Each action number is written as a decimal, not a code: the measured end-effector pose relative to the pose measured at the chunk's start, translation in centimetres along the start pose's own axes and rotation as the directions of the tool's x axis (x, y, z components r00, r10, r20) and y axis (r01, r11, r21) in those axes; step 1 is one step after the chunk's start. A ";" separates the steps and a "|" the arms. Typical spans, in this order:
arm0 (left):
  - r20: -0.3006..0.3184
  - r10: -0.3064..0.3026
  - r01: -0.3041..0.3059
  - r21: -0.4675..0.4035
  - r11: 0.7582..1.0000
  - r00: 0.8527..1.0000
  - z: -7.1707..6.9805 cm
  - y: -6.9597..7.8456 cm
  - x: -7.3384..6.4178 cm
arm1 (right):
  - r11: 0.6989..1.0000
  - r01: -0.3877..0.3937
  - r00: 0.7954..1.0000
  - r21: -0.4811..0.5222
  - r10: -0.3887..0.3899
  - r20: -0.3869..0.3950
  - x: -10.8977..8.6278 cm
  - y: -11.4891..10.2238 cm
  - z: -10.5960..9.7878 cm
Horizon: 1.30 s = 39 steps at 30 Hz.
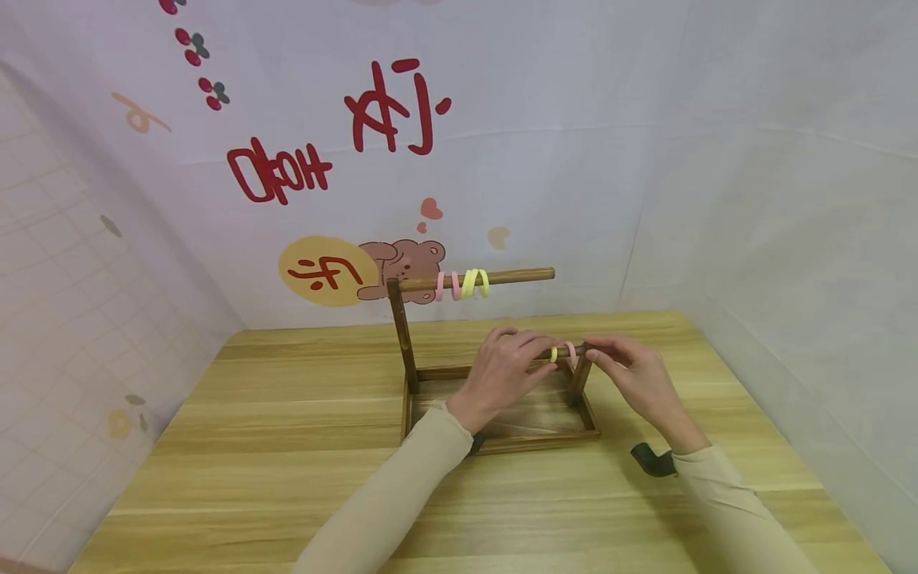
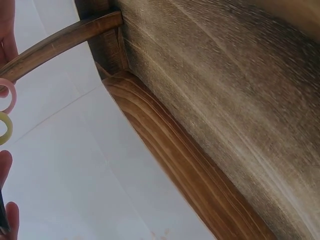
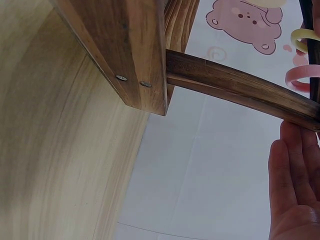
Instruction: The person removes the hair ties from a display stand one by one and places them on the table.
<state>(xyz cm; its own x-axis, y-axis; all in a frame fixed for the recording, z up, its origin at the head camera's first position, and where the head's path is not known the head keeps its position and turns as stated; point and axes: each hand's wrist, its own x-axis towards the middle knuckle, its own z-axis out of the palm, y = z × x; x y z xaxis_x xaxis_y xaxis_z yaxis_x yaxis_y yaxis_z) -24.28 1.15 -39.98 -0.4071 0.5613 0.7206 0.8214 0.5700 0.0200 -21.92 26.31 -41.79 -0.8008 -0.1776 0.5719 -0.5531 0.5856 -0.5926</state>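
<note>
A dark wooden stand (image 1: 403,335) has a shallow tray base, a tall post with an upper bar (image 1: 527,275), and a short post (image 2: 65,40) with a lower bar. Pink hair ties (image 1: 440,285) and yellow hair ties (image 1: 469,283) hang around the upper bar. A yellow hair tie (image 2: 5,128) and a pink hair tie (image 3: 302,75) circle the lower bar. My left hand (image 1: 502,363) grips that bar beside the yellow tie, covering much of it. With fingertips and thumb, my right hand (image 1: 634,375) pinches the corner where bar and short post meet.
The stand sits on a wood-grain table (image 1: 301,454). Behind it rises a white wall covering (image 1: 559,175) printed with a bear and red characters. A black object (image 1: 653,461) lies by the right wrist, partly hidden by the sleeve.
</note>
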 end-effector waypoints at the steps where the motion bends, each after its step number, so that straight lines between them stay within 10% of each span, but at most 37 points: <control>1: 0.002 -0.004 0.004 -0.007 1.000 1.000 -0.1 0.0 0.0 | 1.000 0.001 1.000 -0.001 -0.001 -0.001 0.0 0.0 0.0; 39: 0.031 -0.035 0.038 -0.094 0.995 0.999 -1.2 -1.1 -1.7 | 1.000 -0.009 1.000 0.028 0.009 0.002 0.1 -0.1 0.0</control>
<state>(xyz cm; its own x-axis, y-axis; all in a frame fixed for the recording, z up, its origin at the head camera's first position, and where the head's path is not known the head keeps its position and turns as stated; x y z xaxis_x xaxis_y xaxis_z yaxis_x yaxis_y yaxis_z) -23.98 -1.13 -40.39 -0.4474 0.5592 0.6979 0.8394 0.5318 0.1120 -21.91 26.26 -41.71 -0.8059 -0.1738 0.5660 -0.5523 0.5650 -0.6130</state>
